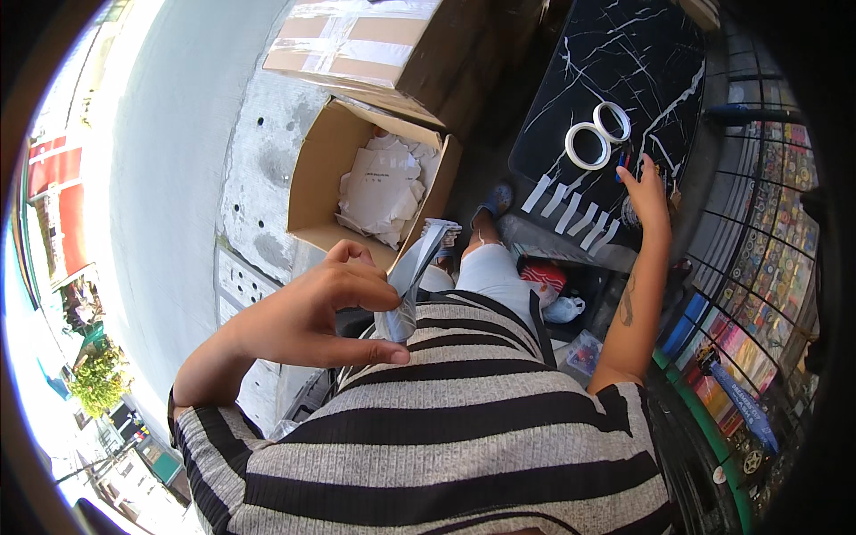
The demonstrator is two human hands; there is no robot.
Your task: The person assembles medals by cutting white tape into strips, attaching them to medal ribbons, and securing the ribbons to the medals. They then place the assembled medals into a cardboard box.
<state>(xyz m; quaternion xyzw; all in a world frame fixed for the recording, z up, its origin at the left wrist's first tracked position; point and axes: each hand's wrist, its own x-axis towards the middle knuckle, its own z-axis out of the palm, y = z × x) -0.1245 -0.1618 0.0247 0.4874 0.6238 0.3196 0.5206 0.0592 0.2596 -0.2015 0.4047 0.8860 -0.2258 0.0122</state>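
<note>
My left hand (334,299) is closed around a shiny silver-grey strip-like bundle (412,285), held upright before my striped shirt. Its top end looks layered; I cannot make out its exact kind. Over the black marble-patterned table (615,53) reaches my right hand (646,192), thumb and fingers apart. By the thumb lies a small blue and red thing (621,166), perhaps pens. Just left of that hand are two rolls of white tape, one (569,147) overlapping the other (599,114). Several short tape strips (560,207) hang along the table's near edge.
An open cardboard box (312,178) with white cut paper pieces (382,183) stands left of the table. A taped carton (357,40) sits behind it. At right runs a black wire grid (749,241) before colourful goods. A pale wall (178,134) rises at left.
</note>
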